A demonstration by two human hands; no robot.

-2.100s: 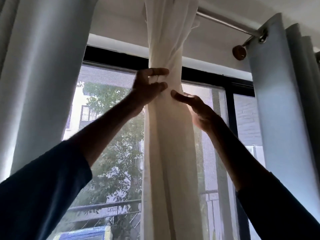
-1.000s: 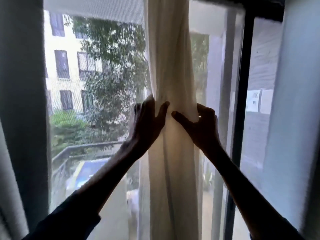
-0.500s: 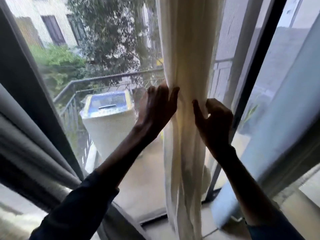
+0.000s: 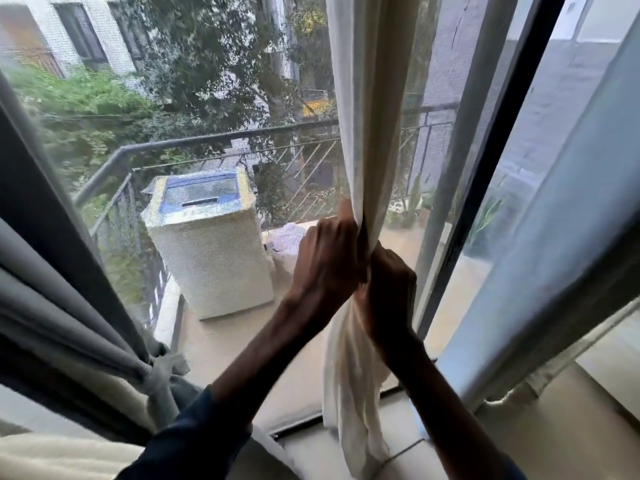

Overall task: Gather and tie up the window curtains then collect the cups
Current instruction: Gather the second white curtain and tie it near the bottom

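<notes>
left hand [image 4: 329,258], right hand [image 4: 391,292] closed together round cream curtain [image 4: 367,98]; fingertips hidden.

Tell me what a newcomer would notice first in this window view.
First, the cream curtain hanging down the centre, bunched into a rope where the left hand and right hand grip it side by side. Next, outside to the left, a white washing machine stands on the balcony. At the lower left, a grey curtain is bound with a tie.
</notes>
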